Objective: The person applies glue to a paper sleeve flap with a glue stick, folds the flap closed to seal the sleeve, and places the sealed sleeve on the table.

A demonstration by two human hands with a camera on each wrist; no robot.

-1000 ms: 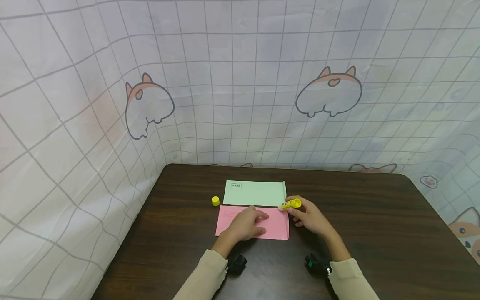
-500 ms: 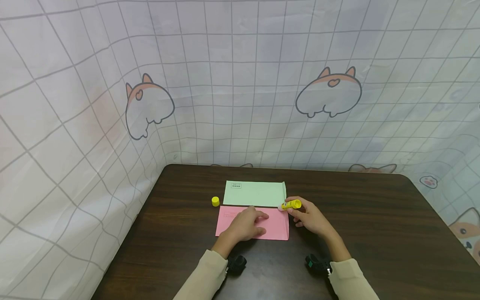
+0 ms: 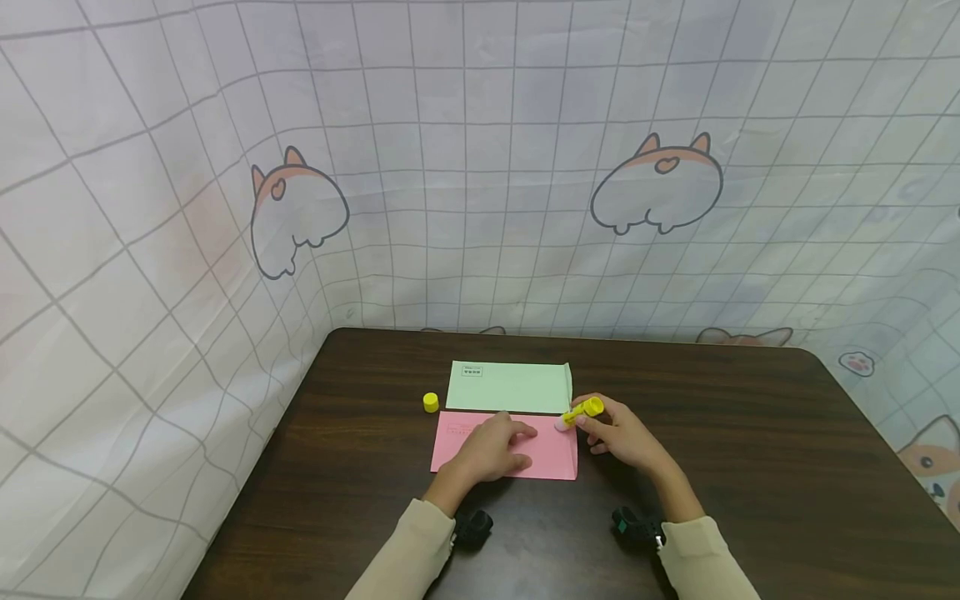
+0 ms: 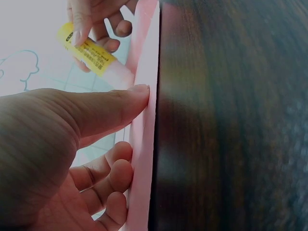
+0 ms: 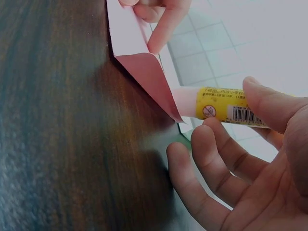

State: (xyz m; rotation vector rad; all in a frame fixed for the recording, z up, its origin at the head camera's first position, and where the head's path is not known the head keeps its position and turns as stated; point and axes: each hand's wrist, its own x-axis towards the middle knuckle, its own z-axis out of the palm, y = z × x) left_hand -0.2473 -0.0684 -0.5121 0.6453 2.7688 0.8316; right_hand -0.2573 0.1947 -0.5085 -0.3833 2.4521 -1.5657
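Observation:
A pink envelope (image 3: 553, 457) lies flat in front of me, its flap (image 5: 147, 79) raised at the right end. My left hand (image 3: 487, 450) rests on the envelope, thumb and fingertips pressing the paper. Between thumb and fingers my right hand (image 3: 626, 435) pinches a yellow glue stick (image 3: 587, 408), uncapped. Its pale tip (image 4: 118, 74) points left, right at the envelope near the flap's far corner. In the right wrist view the raised flap covers part of the tip. The other fingers of my right hand are loosely bent beneath the stick.
A green envelope (image 3: 517, 387) with a printed box lies just beyond the pink one. To its left stands the yellow cap (image 3: 431, 402). All of it is on a dark wooden table (image 3: 720, 417), with a grid-patterned cloth (image 3: 480, 200) hanging behind.
The glue stick has tilted a little, its tip shifting slightly toward me along the envelope's right end. My left hand and both envelopes stay in place.

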